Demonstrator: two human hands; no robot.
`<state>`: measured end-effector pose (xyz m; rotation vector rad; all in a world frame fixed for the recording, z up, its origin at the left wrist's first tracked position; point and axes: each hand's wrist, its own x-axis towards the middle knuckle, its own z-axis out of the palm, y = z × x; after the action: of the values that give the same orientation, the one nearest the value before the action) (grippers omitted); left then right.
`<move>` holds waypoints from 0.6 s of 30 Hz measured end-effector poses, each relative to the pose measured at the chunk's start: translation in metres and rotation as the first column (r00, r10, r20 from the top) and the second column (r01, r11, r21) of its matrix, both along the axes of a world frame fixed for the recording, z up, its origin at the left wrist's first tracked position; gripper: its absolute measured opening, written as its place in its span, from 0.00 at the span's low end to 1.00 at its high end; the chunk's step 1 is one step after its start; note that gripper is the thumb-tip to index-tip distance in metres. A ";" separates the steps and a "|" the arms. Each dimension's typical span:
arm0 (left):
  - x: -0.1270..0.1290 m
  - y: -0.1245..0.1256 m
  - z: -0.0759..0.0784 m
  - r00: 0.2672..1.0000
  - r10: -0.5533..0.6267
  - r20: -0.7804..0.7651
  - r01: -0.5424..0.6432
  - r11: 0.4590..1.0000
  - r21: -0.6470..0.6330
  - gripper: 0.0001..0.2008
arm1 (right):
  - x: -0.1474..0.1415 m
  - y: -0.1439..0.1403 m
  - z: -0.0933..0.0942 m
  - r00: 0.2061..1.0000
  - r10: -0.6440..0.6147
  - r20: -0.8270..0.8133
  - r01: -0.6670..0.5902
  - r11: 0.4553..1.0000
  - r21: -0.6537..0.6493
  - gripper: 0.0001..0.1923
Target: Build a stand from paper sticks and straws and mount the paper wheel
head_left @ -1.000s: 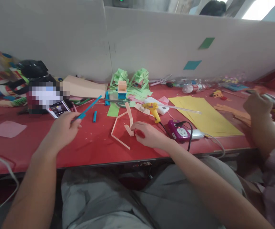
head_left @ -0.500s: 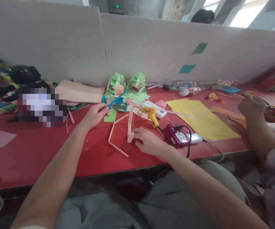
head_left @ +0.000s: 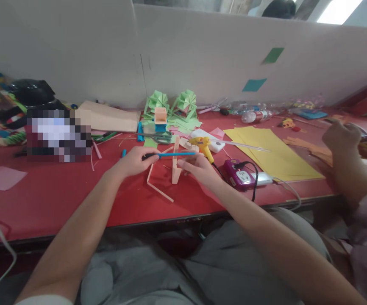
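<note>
My left hand [head_left: 137,161] is closed around a thin blue stick [head_left: 177,154] that has a dark section by the fingers. The stick lies level and points right, across a folded pale-orange paper strip [head_left: 176,174]. My right hand [head_left: 201,170] pinches the paper strip from its right side, its fingers close to the stick's tip; whether they touch the tip I cannot tell. A second, narrow bent strip [head_left: 159,191] lies on the red table left of the first. Behind the hands are dark-handled scissors [head_left: 162,137] and a small orange-and-blue paper piece [head_left: 160,116].
A yellow glue gun [head_left: 202,145] lies right of the strips, near a purple power socket [head_left: 239,174] with cables. Yellow paper sheets [head_left: 275,156] lie further right. Green folded-paper shapes [head_left: 186,103] stand at the back. At far right, another person's hand [head_left: 342,137] is at work.
My left hand has brought the blue stick down and toward the right hand, from slanting upward to level. My right hand has moved slightly up along the paper strip. The view has tilted down a little.
</note>
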<state>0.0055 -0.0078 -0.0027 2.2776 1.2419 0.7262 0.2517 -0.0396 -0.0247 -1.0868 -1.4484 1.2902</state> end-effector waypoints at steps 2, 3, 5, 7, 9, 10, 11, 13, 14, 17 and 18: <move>0.003 -0.002 -0.002 0.999 -0.030 -0.020 0.030 1.000 -0.002 0.16 | -0.001 -0.002 0.004 0.992 -0.027 -0.126 0.016 0.996 -0.085 0.19; 0.003 -0.003 -0.002 0.999 -0.045 -0.024 0.045 0.999 -0.003 0.16 | -0.001 -0.003 0.006 0.986 -0.041 -0.162 0.025 0.995 -0.100 0.19; 0.002 -0.004 0.000 0.997 -0.061 -0.037 0.061 0.998 -0.010 0.16 | 0.000 -0.004 0.007 0.981 -0.044 -0.189 0.025 0.995 -0.099 0.17; -0.003 -0.004 0.003 0.997 -0.035 -0.062 0.034 0.999 -0.025 0.15 | 0.004 -0.003 0.007 0.986 -0.028 -0.163 0.015 0.997 -0.079 0.17; -0.012 -0.002 0.006 0.995 0.045 -0.089 -0.047 0.999 -0.021 0.15 | 0.008 -0.001 0.005 0.996 -0.013 -0.093 0.009 0.999 -0.041 0.17; -0.017 0.000 0.007 0.990 0.099 -0.099 -0.100 0.995 -0.006 0.15 | 0.010 0.000 0.004 0.999 -0.002 -0.043 0.001 1.000 -0.019 0.17; -0.022 0.002 0.007 0.983 0.151 -0.102 -0.150 0.988 0.021 0.14 | 0.013 0.001 0.003 1.000 0.010 0.016 -0.010 1.000 0.004 0.16; -0.028 0.005 0.007 0.969 0.218 -0.115 -0.213 0.975 0.059 0.14 | 0.016 0.003 0.001 0.989 0.024 0.147 -0.032 0.998 0.056 0.14; -0.029 0.006 0.006 0.964 0.235 -0.122 -0.228 0.972 0.064 0.14 | 0.017 0.004 0.000 0.976 0.021 0.216 -0.041 0.995 0.089 0.13; -0.026 0.006 0.007 0.958 0.269 -0.097 -0.268 0.963 0.023 0.16 | 0.019 0.004 -0.001 0.924 -0.028 0.382 -0.053 0.978 0.201 0.10; -0.024 0.005 0.008 0.956 0.286 -0.057 -0.287 0.958 -0.008 0.16 | 0.020 0.003 -0.001 0.907 -0.050 0.419 -0.056 0.970 0.237 0.10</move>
<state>-0.0185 -0.0026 0.0049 2.1400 1.6214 0.7523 0.2714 -0.0363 -0.0258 -1.2437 -1.8748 0.8735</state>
